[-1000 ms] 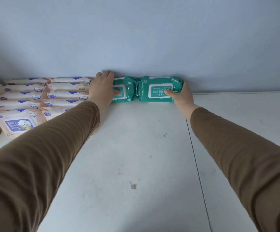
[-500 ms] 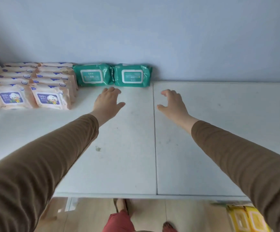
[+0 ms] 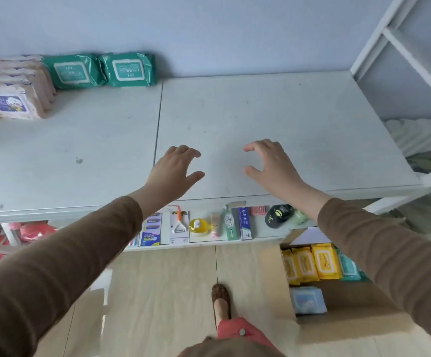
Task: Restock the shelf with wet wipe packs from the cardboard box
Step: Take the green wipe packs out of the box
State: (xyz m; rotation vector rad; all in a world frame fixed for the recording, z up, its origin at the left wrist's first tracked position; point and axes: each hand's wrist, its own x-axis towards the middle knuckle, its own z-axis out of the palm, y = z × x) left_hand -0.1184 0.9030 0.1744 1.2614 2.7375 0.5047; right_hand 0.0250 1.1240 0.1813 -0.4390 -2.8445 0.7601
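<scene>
We hold our left hand [image 3: 174,167] and right hand [image 3: 271,163] wide and empty over the shelf [image 3: 260,112]; two green wet wipe packs [image 3: 99,70] sit at the back wall to leave room; more wait in the cardboard box [image 3: 348,313] below.

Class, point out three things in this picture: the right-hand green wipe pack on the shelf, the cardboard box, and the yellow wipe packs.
Right-hand green wipe pack [image 3: 128,69], head view, white lid label.
Cardboard box [image 3: 350,328], head view, near wall.
Yellow wipe packs [image 3: 323,261], head view, front of one pack.
</scene>
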